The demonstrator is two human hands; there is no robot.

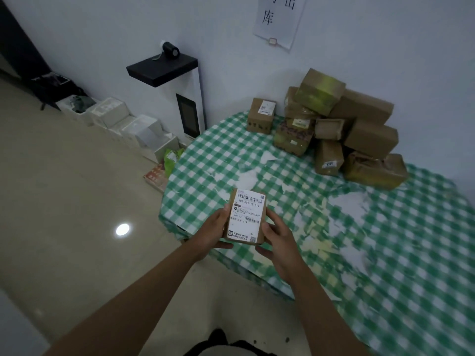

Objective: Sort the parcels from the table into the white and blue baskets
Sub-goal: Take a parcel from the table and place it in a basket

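At frame center we hold a matt brown cardboard parcel (246, 217) faced with a smooth white paper label (248, 213). Beneath it, our green-checked tablecloth (385, 253) looks worn and peeling. At left, the floor (77, 201) shines glossy.

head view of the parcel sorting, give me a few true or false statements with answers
1. Both hands hold one small parcel. True: the left hand and the right hand grip its sides.
2. The held parcel's shipping label faces down. False: the white label faces up toward the camera.
3. A pile of brown parcels sits at the far side of the table, by the wall. True.
4. The tablecloth is plain red. False: it is green and white checked.
5. The held parcel rests flat on the table. False: it is lifted in the hands near the table's edge.
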